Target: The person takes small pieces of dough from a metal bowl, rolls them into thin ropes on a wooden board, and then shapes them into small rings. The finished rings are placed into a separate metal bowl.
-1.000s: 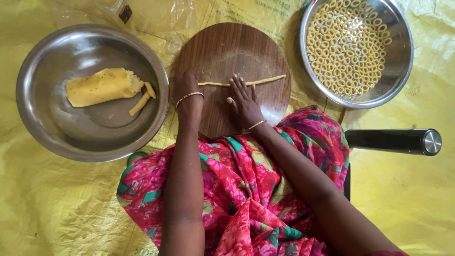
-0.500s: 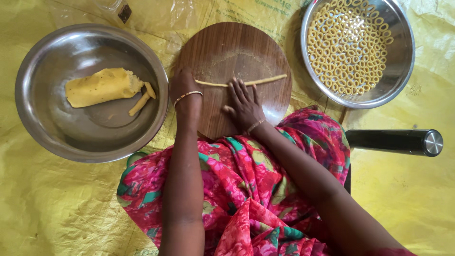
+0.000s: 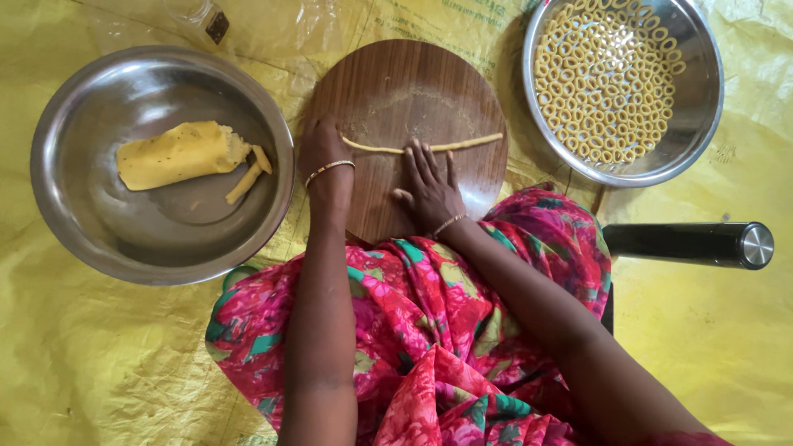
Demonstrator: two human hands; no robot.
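Note:
A thin yellow dough rope (image 3: 462,145) lies across a round wooden board (image 3: 396,83). My right hand (image 3: 429,186) rests flat on the board with fingers spread, fingertips on the rope's middle. My left hand (image 3: 324,153) is curled at the rope's left end, at the board's left edge. Both wrists wear thin bangles. To the left, a steel bowl (image 3: 99,99) holds a lump of yellow dough (image 3: 178,154) and two short dough pieces (image 3: 246,177). At upper right, a steel plate (image 3: 702,91) carries several small dough rings (image 3: 607,78).
A yellow plastic sheet (image 3: 99,363) covers the floor. A black cylinder with a steel cap (image 3: 690,244) lies to the right of my knee. A clear bottle (image 3: 198,16) lies at the top. My pink floral garment (image 3: 429,330) fills the foreground.
My right hand has slid towards me down the board, and the dough rope has rolled with it. My left hand has stayed at the rope's left end.

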